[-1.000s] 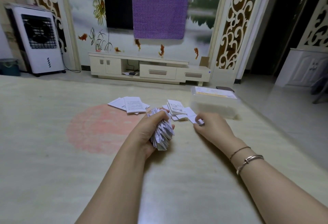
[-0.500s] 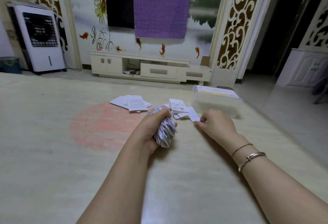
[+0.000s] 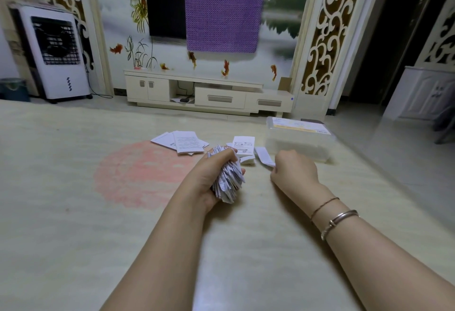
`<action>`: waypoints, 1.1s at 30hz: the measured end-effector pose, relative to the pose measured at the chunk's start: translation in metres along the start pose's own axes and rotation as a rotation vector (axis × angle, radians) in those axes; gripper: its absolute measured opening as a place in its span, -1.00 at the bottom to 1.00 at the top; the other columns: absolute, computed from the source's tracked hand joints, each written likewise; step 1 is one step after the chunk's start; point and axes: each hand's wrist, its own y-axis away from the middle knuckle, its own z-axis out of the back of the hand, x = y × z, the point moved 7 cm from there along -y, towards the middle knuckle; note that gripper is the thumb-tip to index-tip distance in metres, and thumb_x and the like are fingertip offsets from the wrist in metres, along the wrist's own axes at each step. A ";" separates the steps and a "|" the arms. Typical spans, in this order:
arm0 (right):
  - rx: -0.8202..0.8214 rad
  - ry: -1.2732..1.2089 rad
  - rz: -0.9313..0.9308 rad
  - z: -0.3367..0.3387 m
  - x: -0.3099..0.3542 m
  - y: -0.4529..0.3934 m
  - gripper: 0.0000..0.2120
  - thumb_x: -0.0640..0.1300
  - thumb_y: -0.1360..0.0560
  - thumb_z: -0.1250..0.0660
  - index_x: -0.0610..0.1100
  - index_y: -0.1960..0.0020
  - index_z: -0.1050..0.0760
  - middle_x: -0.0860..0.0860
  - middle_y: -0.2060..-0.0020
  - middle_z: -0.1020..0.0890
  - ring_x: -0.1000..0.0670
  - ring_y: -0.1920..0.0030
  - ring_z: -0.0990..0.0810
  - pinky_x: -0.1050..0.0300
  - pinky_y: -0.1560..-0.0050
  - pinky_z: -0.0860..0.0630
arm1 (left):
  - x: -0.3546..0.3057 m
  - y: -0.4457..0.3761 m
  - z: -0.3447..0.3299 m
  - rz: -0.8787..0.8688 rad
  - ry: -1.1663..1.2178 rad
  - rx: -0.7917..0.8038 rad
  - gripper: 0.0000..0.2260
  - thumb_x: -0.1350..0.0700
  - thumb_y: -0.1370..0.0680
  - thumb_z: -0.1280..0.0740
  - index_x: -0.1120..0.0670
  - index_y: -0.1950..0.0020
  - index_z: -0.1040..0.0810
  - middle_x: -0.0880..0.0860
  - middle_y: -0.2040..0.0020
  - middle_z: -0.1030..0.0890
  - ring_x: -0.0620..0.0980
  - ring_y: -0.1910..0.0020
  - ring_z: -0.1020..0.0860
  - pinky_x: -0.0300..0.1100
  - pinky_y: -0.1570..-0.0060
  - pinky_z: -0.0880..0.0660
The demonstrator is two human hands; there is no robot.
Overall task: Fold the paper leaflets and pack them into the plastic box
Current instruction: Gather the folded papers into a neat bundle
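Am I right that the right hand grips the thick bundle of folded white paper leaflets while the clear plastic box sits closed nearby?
Not quite: the left hand grips the thick bundle of folded white paper leaflets, as the head view shows. The clear plastic box does sit closed nearby.

At mid-frame the left hand (image 3: 211, 177) holds a bundle of folded leaflets (image 3: 227, 182) over the counter (image 3: 73, 212). Just right, the right hand (image 3: 295, 170) pinches a paper strip (image 3: 263, 155). Behind them lie flat leaflets (image 3: 184, 142), centre-left, and a small leaflet pile (image 3: 243, 145); the plastic box (image 3: 298, 138) sits right of these.
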 end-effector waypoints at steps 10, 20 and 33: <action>-0.178 -0.296 0.052 0.021 -0.037 0.013 -0.83 -0.20 -0.48 -0.22 -0.16 0.29 -0.35 -0.05 0.35 -0.47 -0.17 0.23 -0.46 0.05 0.38 -0.29 | -0.001 0.000 0.000 -0.036 -0.053 0.009 -0.88 0.25 -0.43 -0.32 0.11 0.10 -0.41 0.03 0.40 -0.48 -0.08 0.49 -0.54 -0.17 0.14 -0.50; 0.107 -1.113 0.431 0.041 0.014 0.033 -0.91 -0.15 -0.55 -0.20 -0.09 0.12 -0.44 0.18 0.24 -0.51 0.11 0.14 -0.50 0.12 0.08 -0.35 | -0.007 0.012 0.000 -0.092 -0.119 -0.008 -0.91 0.22 -0.52 -0.30 0.09 0.01 -0.44 0.08 0.30 -0.48 -0.01 0.38 -0.48 -0.31 0.46 -0.44; 0.095 -1.299 0.395 0.033 0.030 0.038 -0.91 -0.20 -0.52 -0.27 -0.14 0.15 -0.50 0.12 0.27 -0.52 0.16 0.18 -0.46 0.34 0.13 -0.35 | -0.011 0.021 -0.005 -0.044 0.006 0.069 -0.98 0.18 -0.55 -0.31 0.10 0.03 -0.50 0.04 0.37 -0.56 -0.07 0.48 -0.53 -0.34 0.50 -0.42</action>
